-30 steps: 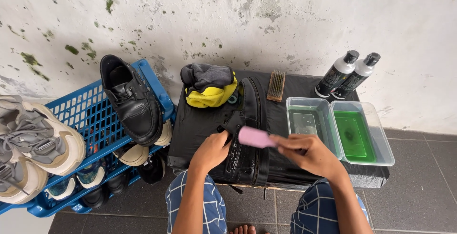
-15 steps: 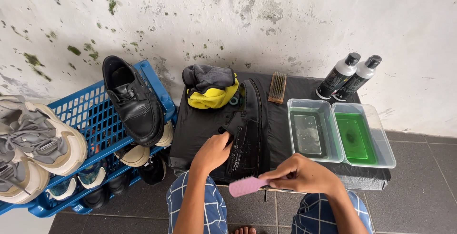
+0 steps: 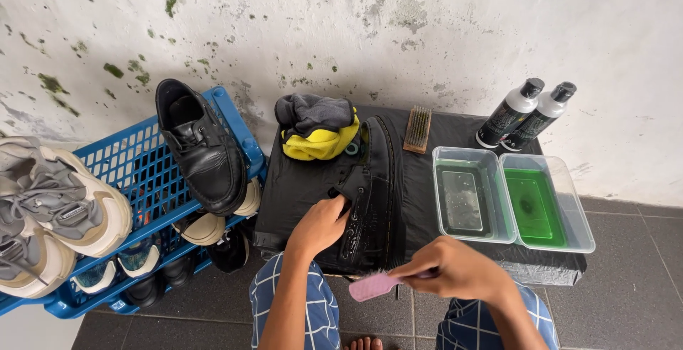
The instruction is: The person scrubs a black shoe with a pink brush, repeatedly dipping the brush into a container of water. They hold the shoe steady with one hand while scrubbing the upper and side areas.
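Change: the right hand [image 3: 459,270] with the pink brush [image 3: 371,285] has come back off the black boot [image 3: 373,193], from over its middle a second ago to the near edge of the surface now; the left hand [image 3: 320,223] has stayed on the boot.
Wall: white, stained with green and grey mould patches, at the far side.
Floor: dark grey tiles, near and right.
Surface [image 3: 299,186]: low, draped in black sheet, against the wall.
Blue crate [image 3: 135,179]: left of the surface, tilted, with a black shoe [image 3: 203,147] on top and grey sneakers [image 3: 50,208] at far left.
Black boot: lies on the middle of the surface, sole to the right.
Tubs: two clear tubs [image 3: 512,197] on the right, the rightmost with green liquid.
Cloths [image 3: 316,126]: grey and yellow, far side, touching the boot.
Bottles [image 3: 526,112]: two, black-capped, far right by the wall.
Wooden brush [image 3: 417,129]: far, right of the boot.
Left grip: fingers curled on the boot's upper.
Right grip: closed round the pink brush handle.
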